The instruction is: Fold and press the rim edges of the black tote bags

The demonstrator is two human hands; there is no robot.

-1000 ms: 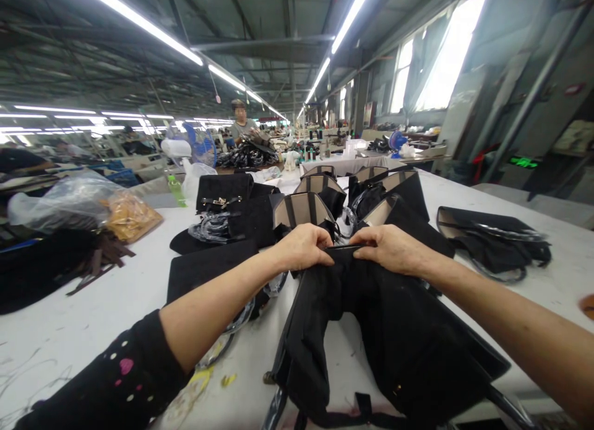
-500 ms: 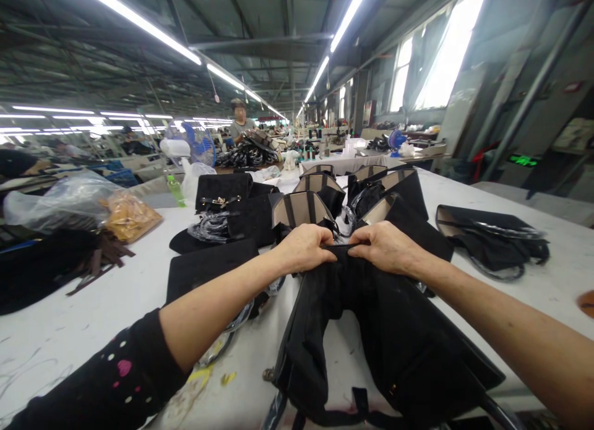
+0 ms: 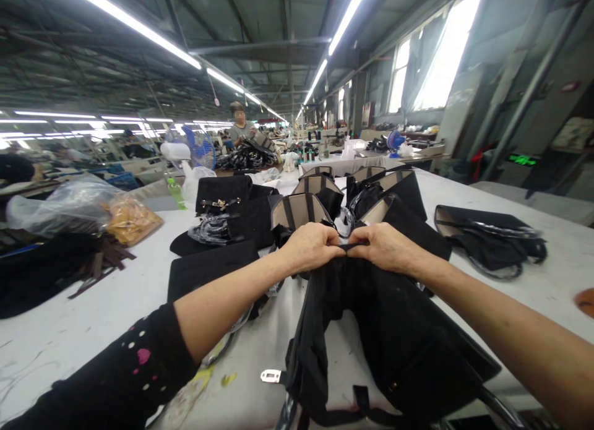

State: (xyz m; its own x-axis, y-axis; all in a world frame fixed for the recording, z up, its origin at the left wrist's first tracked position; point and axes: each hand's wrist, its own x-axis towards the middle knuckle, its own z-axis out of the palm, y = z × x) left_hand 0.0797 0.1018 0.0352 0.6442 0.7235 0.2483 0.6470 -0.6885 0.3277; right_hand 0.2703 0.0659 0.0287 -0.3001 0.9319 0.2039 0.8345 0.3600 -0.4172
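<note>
A black fabric bag [image 3: 408, 337] lies spread on the white table in front of me, its near part arching around a bare patch of tabletop. My left hand [image 3: 313, 247] pinches its far edge between thumb and fingers. Close beside it, my right hand [image 3: 383, 247] pinches the same edge, with a short dark strip of fabric showing between the two. A strap with a pale metal clasp plate [image 3: 271, 376] sticks out at the bag's left side. Plastic-wrapped handles [image 3: 499, 408] show at its near right corner.
More black bags [image 3: 223, 195] lie on the white table [image 3: 482, 312], some with beige insides [image 3: 299, 210]. One folded bag [image 3: 492, 238] rests at right. An orange packet [image 3: 132, 219] and brown strips [image 3: 102, 260] sit at left. A person [image 3: 241, 127] stands beyond, near a blue fan [image 3: 199, 145].
My hands have drawn closer together along the bag's edge. The bag's left side has shifted a little right, and the clasp plate now shows flat.
</note>
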